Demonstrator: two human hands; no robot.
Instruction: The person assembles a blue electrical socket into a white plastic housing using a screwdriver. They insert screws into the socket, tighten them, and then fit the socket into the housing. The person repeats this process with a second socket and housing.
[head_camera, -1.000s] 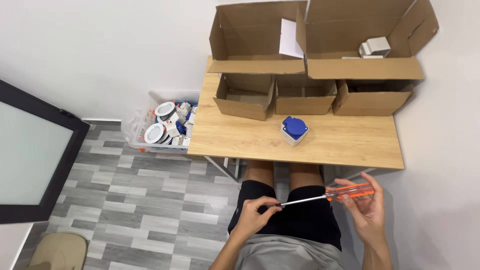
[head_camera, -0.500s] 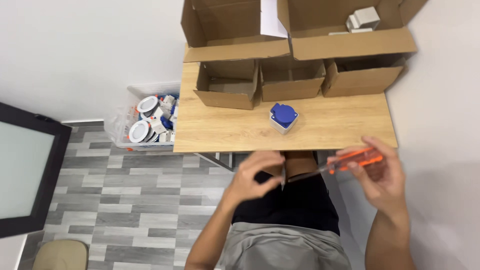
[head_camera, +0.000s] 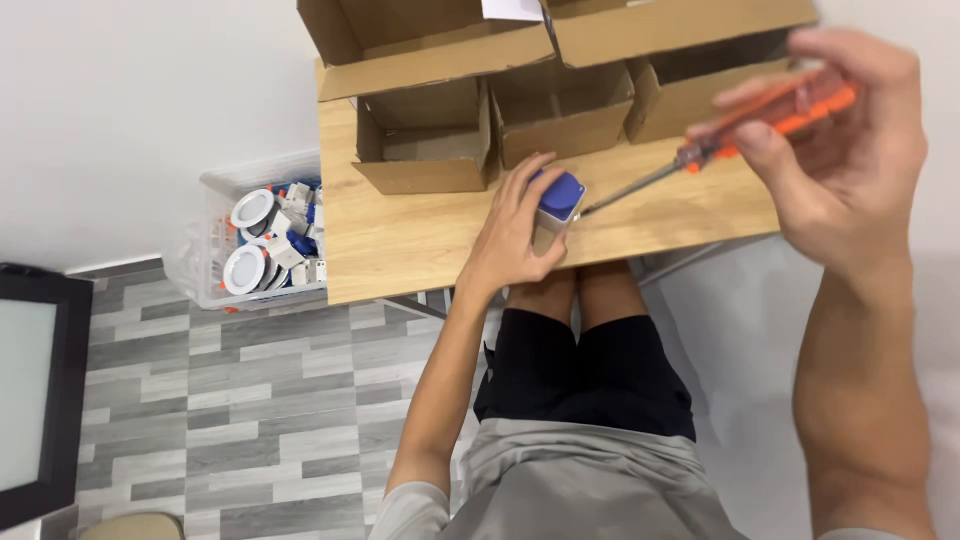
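Open cardboard boxes are ranged along the back of the wooden tabletop; a clear plastic bin is placed on the floor to its left.

The left hand reaches forward on a straight arm, fingers curled around the blue-topped white plastic socket block; above and right of that block, the right hand is raised, fingers pinching the orange-handled screwdriver

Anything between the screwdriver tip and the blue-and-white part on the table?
Nothing visible. The left hand grips the blue-and-white part from its left side on the wooden table. The right hand holds the orange screwdriver, whose shaft runs unobstructed to the part's right side. The cardboard boxes sit behind.
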